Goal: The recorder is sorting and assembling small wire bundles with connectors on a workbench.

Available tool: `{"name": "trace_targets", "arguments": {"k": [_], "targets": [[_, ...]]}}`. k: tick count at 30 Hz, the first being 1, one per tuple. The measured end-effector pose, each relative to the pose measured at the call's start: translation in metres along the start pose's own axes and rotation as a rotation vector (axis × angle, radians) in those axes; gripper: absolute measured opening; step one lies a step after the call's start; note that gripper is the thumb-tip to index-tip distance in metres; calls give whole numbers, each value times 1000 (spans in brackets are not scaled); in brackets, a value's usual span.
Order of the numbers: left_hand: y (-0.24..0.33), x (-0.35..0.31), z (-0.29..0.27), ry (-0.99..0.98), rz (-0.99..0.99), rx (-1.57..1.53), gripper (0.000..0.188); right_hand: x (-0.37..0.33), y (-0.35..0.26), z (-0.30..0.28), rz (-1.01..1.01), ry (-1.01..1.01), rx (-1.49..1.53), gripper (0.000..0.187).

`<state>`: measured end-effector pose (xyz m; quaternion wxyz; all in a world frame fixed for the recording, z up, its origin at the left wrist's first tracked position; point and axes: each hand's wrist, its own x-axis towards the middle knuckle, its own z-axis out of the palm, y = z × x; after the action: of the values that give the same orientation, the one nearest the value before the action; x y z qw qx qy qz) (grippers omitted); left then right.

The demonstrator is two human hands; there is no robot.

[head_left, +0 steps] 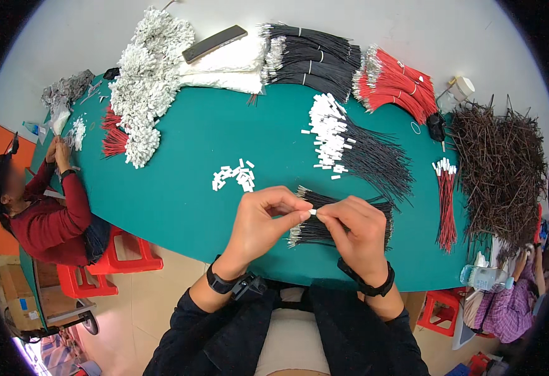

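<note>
A small white plastic connector housing [313, 212] sits between my fingertips, above the front edge of the table. My left hand [253, 220] pinches it between thumb and index finger. My right hand [360, 230] is closed in a pinch right at its other end; what those fingers hold is too small and covered to make out. Under both hands lies a bundle of black wires [312, 235] with bare metal terminals at the left ends. Several loose white housings [244, 177] are scattered just beyond my left hand.
Beyond my right hand is a pile of black wires with white housings [332, 139]. Farther back lie black wire bundles [324, 57], red bundles [394, 84], a heap of white connectors [151, 69] and a dark phone-like device [215, 44]. Another person [55, 213] works at the left.
</note>
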<state>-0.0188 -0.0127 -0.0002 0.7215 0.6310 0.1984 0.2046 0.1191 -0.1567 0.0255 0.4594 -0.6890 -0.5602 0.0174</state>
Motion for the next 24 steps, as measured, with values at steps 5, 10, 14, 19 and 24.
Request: {"name": "trace_targets", "arguments": {"k": [5, 10, 14, 19, 24], "targets": [[-3, 0, -4, -6, -17, 64, 13, 1, 11, -6, -16, -88, -5, 9], [-5, 35, -54, 195, 291, 777, 20, 55, 56, -39, -180, -36, -372, 16], [-31, 58, -85, 255, 242, 1265, 23, 53, 62, -31, -142, -106, -430, 21], [-45, 69, -82, 233, 190, 1389, 23, 8, 44, -9, 14, -438, -268, 19], [-55, 70, -89, 233, 233, 1325, 25, -11, 44, 10, 53, -443, -256, 14]]}}
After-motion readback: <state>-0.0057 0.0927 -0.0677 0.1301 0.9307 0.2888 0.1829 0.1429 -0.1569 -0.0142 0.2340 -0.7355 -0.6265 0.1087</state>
